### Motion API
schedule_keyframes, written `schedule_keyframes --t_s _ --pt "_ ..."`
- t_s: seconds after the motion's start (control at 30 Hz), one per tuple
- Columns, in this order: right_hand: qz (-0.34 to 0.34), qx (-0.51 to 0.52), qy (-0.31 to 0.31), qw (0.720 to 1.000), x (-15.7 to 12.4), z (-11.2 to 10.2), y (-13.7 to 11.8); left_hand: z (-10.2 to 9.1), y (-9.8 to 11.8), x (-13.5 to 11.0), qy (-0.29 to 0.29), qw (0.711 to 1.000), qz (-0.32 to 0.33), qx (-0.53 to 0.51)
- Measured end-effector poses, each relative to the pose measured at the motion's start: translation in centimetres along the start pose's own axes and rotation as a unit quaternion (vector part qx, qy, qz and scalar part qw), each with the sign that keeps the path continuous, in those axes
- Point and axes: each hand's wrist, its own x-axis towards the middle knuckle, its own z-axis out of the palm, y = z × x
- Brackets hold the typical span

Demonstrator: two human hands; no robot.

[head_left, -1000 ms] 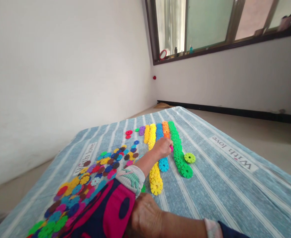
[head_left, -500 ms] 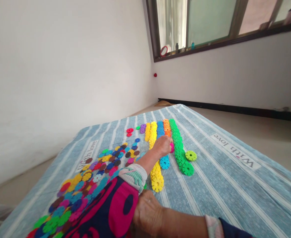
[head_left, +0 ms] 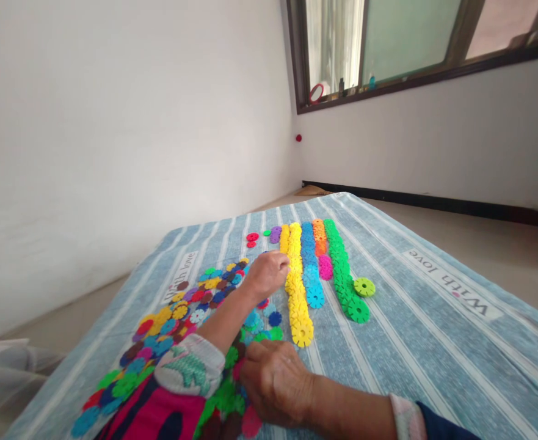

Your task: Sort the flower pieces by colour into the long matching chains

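Note:
My left hand, fingers closed, hovers at the left side of the long yellow row of notched plastic discs. Whatever those fingers may hold is hidden. My right hand is curled over the near end of a mixed pile of notched discs, and its fingertips are out of sight. Beyond the yellow row lie overlapping rows of blue discs, orange discs and green discs. A pink disc sits below the orange ones.
A lime disc rests beside the green row. Purple discs, a small green disc and red discs lie at the far side. Everything rests on a blue striped cloth. A white wall stands at the left.
My left hand has moved left from the pink disc, leaving it below the orange row, to beside the yellow row. My right hand stays low by the pile. The view has shifted slightly.

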Motion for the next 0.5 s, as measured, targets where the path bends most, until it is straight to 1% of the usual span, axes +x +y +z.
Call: schedule_keyframes --t_s 0.07,0.13,0.27,0.37,0.5 --pt "0.005 0.002 0.0 1.0 -0.2 0.0 0.0 -1.0 -1.2 -2.4 0.002 0.999 -0.034 0.001" --pt "0.007 0.004 0.001 1.0 -0.3 0.0 -0.1 -1.7 -2.0 -4.9 -0.013 0.998 -0.056 -0.002" --pt "0.004 0.007 0.001 1.0 -0.4 0.0 -0.1 -2.4 -2.9 -9.3 -0.034 0.996 -0.088 0.006" --pt "0.007 0.008 0.004 1.0 -0.5 0.2 -0.1 -2.6 -3.1 -11.3 -0.042 0.994 -0.1 0.022" --pt "0.013 0.017 0.024 0.999 -0.8 0.5 -0.1 -3.0 -3.1 -12.8 -0.041 0.994 -0.101 0.013"
